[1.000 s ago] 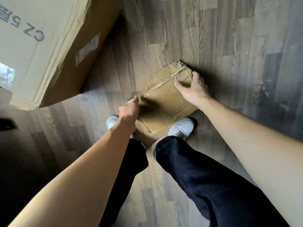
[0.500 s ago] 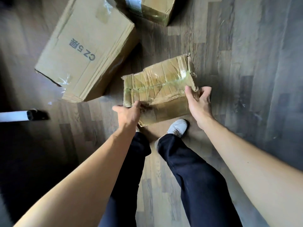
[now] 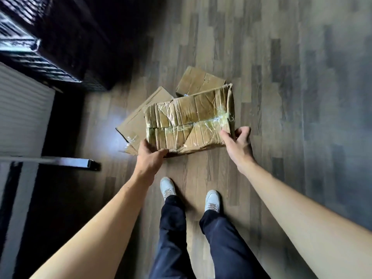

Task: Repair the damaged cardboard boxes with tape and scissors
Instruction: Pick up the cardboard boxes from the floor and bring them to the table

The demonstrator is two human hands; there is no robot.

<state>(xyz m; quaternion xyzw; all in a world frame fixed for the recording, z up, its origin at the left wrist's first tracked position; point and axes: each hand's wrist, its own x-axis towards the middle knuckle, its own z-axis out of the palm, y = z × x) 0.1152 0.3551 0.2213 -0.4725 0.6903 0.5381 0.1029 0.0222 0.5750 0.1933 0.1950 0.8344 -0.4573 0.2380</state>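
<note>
Fingers of both hands are curled round the lower corners of a crumpled, heavily taped box (image 3: 189, 121): the left hand (image 3: 150, 158) grips its near-left corner with the thumb along the front edge, and the right hand (image 3: 238, 143) holds the near-right corner, thumb on the front face and fingers wrapped round the side. The box is carried in front of the person, above the wooden floor (image 3: 281, 97), its creased face crossed by a band of clear tape (image 3: 213, 122). Judging by this, the step in hand is moving or turning the box rather than taping it; neither a tape roll nor scissors shows anywhere. The next move would call for setting the box down steadily with the weak seam up, which frees a hand for the tools. Behind it, towards the far side of the floor, lie a flattened cardboard sheet (image 3: 141, 119) and a smaller box (image 3: 198, 82), both close enough to crowd any landing spot there. A dark cabinet (image 3: 80, 47) stands at the far left, and a metal bar (image 3: 66, 163) juts in from the left edge, near the left forearm.
</note>
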